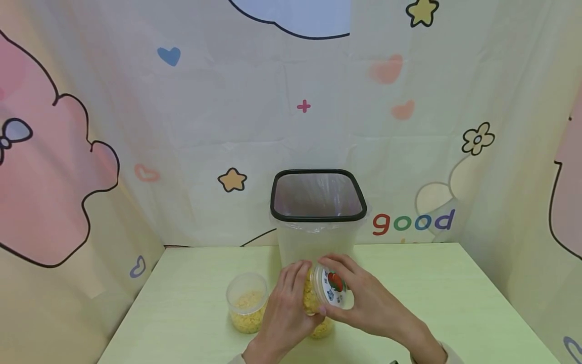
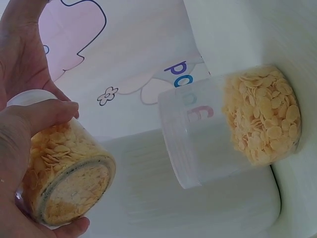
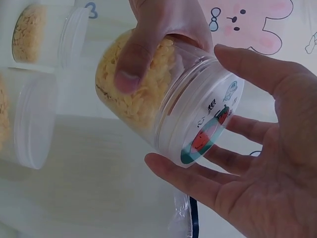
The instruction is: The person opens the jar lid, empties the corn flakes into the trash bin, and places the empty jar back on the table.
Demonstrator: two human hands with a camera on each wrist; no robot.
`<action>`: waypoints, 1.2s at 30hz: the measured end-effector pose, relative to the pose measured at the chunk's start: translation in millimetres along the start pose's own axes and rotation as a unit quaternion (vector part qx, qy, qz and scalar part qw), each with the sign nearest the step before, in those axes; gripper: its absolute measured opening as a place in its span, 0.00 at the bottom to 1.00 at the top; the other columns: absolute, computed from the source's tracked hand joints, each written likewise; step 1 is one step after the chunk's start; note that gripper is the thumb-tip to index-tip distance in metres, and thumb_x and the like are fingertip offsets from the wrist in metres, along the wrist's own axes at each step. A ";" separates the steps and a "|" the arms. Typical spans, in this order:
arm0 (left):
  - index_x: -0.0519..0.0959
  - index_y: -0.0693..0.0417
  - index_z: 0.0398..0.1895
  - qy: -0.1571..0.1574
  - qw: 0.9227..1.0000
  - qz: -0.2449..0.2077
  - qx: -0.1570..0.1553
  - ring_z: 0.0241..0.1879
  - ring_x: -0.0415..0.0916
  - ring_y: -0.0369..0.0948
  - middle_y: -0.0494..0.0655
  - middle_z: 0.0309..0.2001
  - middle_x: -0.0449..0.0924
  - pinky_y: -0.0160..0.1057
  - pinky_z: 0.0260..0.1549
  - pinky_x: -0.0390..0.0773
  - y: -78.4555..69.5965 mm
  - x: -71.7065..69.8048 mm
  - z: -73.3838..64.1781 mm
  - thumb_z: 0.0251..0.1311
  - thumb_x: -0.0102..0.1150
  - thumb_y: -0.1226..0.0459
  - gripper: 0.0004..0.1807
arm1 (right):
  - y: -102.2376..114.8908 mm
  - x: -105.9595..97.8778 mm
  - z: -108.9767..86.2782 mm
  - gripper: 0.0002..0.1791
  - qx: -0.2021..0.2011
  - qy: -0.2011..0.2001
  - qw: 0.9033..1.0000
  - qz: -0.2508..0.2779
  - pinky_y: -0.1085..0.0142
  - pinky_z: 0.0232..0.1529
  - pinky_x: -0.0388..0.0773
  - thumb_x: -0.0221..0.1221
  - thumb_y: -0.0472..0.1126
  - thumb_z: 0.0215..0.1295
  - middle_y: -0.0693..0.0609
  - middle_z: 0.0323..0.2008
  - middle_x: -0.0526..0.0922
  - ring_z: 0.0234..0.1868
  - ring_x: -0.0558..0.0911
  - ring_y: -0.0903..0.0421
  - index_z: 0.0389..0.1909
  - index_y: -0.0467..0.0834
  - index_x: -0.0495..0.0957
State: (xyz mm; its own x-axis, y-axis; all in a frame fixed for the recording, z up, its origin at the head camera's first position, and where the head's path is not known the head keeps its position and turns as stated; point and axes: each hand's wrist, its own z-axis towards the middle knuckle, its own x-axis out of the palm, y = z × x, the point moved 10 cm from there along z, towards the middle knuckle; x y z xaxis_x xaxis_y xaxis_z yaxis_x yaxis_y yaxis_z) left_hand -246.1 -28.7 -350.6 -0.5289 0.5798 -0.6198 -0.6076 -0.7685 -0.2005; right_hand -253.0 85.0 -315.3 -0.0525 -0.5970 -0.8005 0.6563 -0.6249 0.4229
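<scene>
- My left hand (image 1: 287,306) was around the body of the held jar (image 1: 310,296), its fingers (image 1: 297,275) curved and closed on the wall; I believe this firm hold was for keeping the jar from turning or slipping.
- My right hand (image 1: 370,301) had the lid (image 3: 208,106) by its edge, fingers bent and rather widely spread, with a gap before the palm. Such a wide hold probably gives better force for twisting.
- The held jar was in the air, above the table (image 1: 423,288) and in front of the bin (image 1: 313,245), tilted with the lid toward my right side. I suppose this angle let both wrists stay comfortable.
- The lid was on the jar; how tight it sat, I could not tell.
- The open jar (image 2: 210,144) stood upright beside my left hand, partly filled with yellow flakes, perhaps there to be within easy reach.
- The second jar (image 1: 322,329) was below my hands, mostly hidden by them.
- The bin's liner (image 1: 318,227) hung over outside under the black rim (image 1: 318,219), which likely kept it in place.
</scene>
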 end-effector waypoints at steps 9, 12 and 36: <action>0.67 0.55 0.65 -0.004 1.000 -0.003 -0.002 0.59 0.71 0.43 0.47 0.58 0.73 0.39 0.51 0.82 0.7 1.4 -0.1 0.25 0.84 0.53 0.56 | 3.5 -6.5 -1.9 0.44 -0.034 -0.002 0.999 -0.002 0.59 0.54 0.81 0.75 0.51 0.48 0.58 0.66 0.69 0.57 0.78 0.58 0.68 0.57 0.67; 0.67 0.55 0.64 -0.004 1.000 -0.003 -0.008 0.58 0.71 0.43 0.47 0.58 0.73 0.39 0.50 0.82 2.5 1.1 -0.4 0.25 0.84 0.53 0.56 | 2.3 -10.4 -3.0 0.45 -0.035 -0.006 0.999 -0.004 0.60 0.54 0.81 0.76 0.50 0.47 0.59 0.66 0.68 0.57 0.77 0.59 0.68 0.59 0.66; 0.67 0.56 0.64 -0.024 0.999 0.003 -0.021 0.57 0.72 0.42 0.46 0.57 0.74 0.38 0.51 0.81 12.0 -7.0 0.6 0.24 0.84 0.51 0.56 | -67.4 -22.9 -36.3 0.45 0.038 -0.008 0.996 -0.080 0.58 0.49 0.81 0.75 0.49 0.47 0.58 0.65 0.70 0.51 0.79 0.61 0.68 0.60 0.66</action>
State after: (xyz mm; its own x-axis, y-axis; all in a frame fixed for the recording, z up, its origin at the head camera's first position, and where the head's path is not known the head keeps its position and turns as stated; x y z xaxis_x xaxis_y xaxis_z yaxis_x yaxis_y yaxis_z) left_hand -250.0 -41.8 -348.2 -0.5606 0.5870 -0.5841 -0.5801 -0.7818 -0.2289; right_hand -268.7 159.0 -340.9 -0.1654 -0.4942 -0.8535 0.5802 -0.7486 0.3210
